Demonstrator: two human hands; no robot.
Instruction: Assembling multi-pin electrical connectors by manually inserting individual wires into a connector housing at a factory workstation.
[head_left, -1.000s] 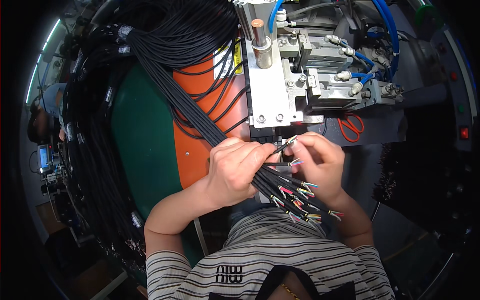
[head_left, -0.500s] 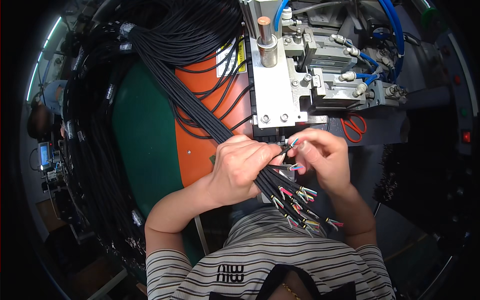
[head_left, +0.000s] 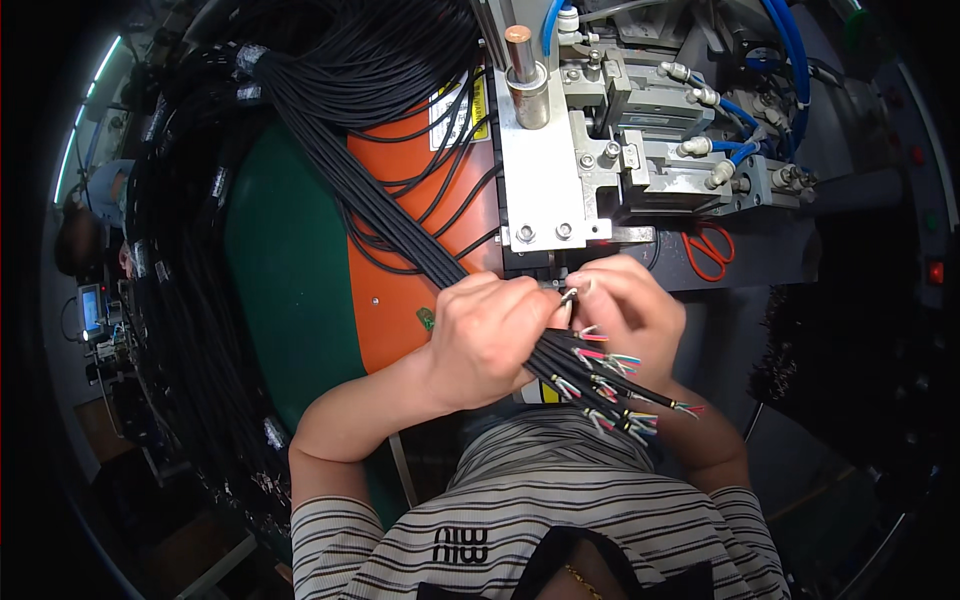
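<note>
Head view: the left hand (head_left: 485,335) is closed around a black cable bundle (head_left: 405,220), which runs toward 11 o'clock, its coloured wire ends (head_left: 608,388) fanning toward 4 o'clock. The right hand (head_left: 632,310), half-curled, is at one cable tip (head_left: 570,296); whether it pinches cannot be made out. Red-handled scissors (head_left: 727,262) lie at its 2 o'clock.

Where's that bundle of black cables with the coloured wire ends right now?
In the head view, the bundle of black cables runs from upper left to centre, gripped in the left hand; its coloured wire ends fan out to that hand's right.
</note>
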